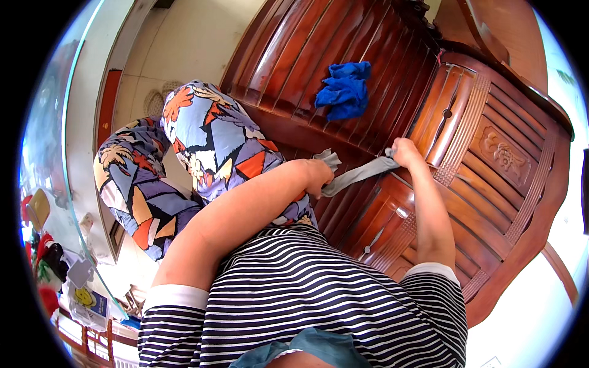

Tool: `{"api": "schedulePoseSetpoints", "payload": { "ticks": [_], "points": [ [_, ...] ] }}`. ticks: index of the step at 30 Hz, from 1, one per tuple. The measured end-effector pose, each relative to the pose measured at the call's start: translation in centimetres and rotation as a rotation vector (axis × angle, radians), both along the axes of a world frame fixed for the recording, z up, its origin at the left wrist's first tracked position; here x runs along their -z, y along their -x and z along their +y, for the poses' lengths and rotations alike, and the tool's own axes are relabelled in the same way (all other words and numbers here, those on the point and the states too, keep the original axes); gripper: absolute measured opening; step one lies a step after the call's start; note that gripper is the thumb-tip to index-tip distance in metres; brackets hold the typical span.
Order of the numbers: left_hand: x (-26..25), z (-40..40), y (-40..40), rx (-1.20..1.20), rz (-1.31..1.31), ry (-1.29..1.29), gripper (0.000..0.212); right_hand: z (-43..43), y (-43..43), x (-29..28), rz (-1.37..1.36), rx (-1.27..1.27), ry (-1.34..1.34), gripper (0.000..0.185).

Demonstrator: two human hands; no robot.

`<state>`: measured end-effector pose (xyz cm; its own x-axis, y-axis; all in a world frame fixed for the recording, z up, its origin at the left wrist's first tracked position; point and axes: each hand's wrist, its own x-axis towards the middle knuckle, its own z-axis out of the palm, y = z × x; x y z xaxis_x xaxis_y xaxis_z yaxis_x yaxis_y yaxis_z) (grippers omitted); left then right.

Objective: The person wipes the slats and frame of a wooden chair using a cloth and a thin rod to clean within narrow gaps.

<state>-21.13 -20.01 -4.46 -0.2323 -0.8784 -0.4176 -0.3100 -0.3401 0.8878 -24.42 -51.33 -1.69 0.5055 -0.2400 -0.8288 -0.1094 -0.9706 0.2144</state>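
Note:
A grey cloth [361,175] is stretched in a narrow strip between my two hands. My left hand [320,176] is closed around one end, with a loose tail of fabric sticking out above the fist. The other end is gripped by my right hand [405,152], close to the corner where the bench seat meets its backrest. Beyond my hands, a crumpled blue cloth [346,89] lies on the slatted seat of a polished wooden bench [294,55].
The bench's carved wooden backrest [499,147] rises on the right. My bent legs in patterned trousers [221,138] rest against the seat's front. At the left, a glass-topped table [69,106] carries several items, including a plastic container [89,303]. A woven slipper [153,102] is on the tiled floor.

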Motion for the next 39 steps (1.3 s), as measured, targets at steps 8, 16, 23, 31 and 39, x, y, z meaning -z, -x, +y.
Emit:
{"api": "schedulePoseSetpoints", "payload": {
  "ticks": [8, 16, 23, 31, 39],
  "points": [
    [0.2, 0.1, 0.0, 0.014, -0.013, -0.008, 0.053, 4.8, 1.8, 2.0, -0.050, -0.058, 0.170, 0.015],
    [1.1, -0.1, -0.2, -0.022, -0.030, 0.038, 0.052, 4.3, 0.7, 2.8, 0.002, -0.015, 0.065, 0.016],
    [1.2, 0.1, 0.1, -0.009, -0.035, 0.034, 0.053, -2.7, 1.4, 1.6, -0.225, 0.228, -0.174, 0.003],
    [0.7, 0.4, -0.5, -0.034, -0.014, 0.010, 0.052, 7.3, 1.6, 3.0, -0.019, -0.200, 0.206, 0.017],
    [1.3, 0.0, -0.1, -0.027, -0.043, 0.040, 0.052, -0.4, 1.0, 0.8, -0.127, 0.152, -0.087, 0.010]
  ]
}}
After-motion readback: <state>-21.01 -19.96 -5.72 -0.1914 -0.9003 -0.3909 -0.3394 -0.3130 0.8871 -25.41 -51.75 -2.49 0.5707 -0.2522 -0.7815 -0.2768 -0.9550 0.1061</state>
